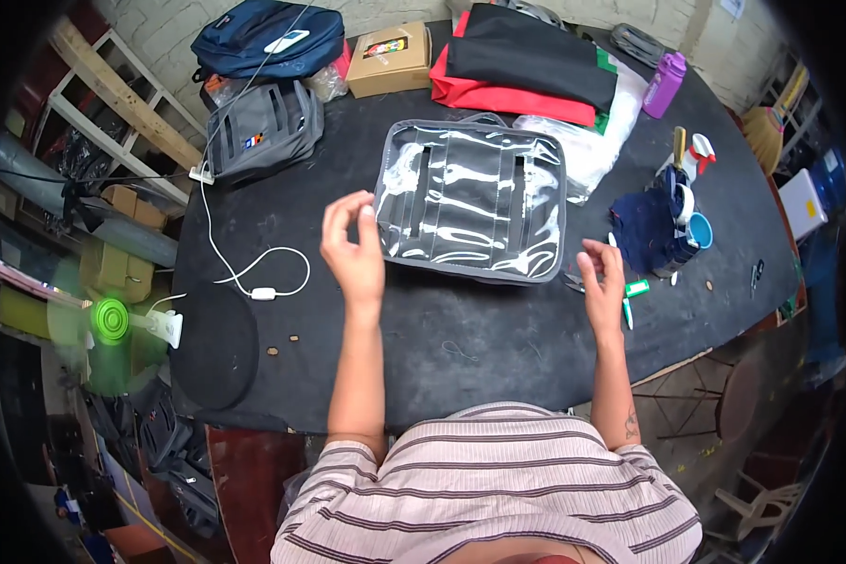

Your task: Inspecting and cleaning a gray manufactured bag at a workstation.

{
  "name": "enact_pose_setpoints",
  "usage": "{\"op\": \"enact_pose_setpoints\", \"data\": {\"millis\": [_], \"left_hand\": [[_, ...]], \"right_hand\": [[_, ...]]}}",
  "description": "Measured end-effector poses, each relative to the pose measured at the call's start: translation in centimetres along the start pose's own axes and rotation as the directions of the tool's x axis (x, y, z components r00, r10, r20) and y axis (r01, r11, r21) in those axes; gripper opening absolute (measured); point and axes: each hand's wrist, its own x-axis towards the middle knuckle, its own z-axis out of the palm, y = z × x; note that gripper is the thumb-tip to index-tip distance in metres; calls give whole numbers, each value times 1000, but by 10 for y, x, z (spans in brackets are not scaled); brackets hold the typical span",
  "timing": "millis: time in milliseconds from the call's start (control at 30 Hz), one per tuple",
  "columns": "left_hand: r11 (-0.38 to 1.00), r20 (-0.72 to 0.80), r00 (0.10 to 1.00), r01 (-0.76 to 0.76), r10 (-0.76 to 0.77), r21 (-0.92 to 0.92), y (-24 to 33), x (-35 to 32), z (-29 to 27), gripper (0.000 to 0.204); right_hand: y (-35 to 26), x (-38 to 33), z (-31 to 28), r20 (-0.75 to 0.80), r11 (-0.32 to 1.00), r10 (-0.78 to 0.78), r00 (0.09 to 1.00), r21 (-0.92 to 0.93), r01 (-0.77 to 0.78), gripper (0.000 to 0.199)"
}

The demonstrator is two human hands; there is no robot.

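A rectangular bag (473, 246) with grey edging and a shiny clear plastic panel lies on the black table in front of me. Dark straps show through the plastic, and a handle loop sits at its far edge. Beside its left edge, my left hand (355, 254) is raised with thumb and curled fingers apart, holding nothing; whether a fingertip touches the edging I cannot tell. Off the bag's near right corner, my right hand (604, 287) is open, fingers loosely bent and nothing in them. A green and white tool (635, 289) lies just right of that hand.
Dark cloth pouch (641, 230), blue cup (698, 230) and spray bottle (698, 155) stand right; purple bottle (665, 86) farther back. Folded fabric (526, 61), cardboard box (390, 61), blue backpack (263, 42) and grey bag (263, 132) line the back. White cable (218, 240) and green fan (112, 321) are left.
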Motion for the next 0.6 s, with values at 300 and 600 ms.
{"op": "enact_pose_setpoints", "data": {"millis": [300,600], "left_hand": [[748,588,644,-657,490,96,-34,126,90,33],[868,774,599,-253,-206,427,-48,98,118,23]], "right_hand": [[-13,1,23,100,975,141,985,157,-156,30],[87,-42,-21,93,871,103,990,-489,-44,33]]}}
